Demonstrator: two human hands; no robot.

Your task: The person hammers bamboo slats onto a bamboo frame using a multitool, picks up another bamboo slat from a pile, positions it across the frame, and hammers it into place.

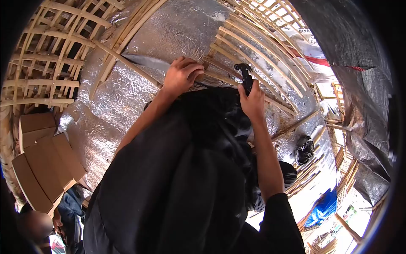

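My left hand is closed, its fingers curled at the left ends of some bamboo strips. Whatever its fingertips pinch is hidden. A black hammer stands upright in my right hand, its head above the closed fingers. The hammer is apart from my left hand, over the strips. Behind both hands lies crinkled silver foil sheeting. A long, smooth grey strip runs from the left toward my left hand; I cannot tell what it is.
Bamboo lattice is at upper left, and parallel bamboo slats run at upper right. Cardboard boxes and a person are at lower left. A black bundle and a blue tarp lie at right.
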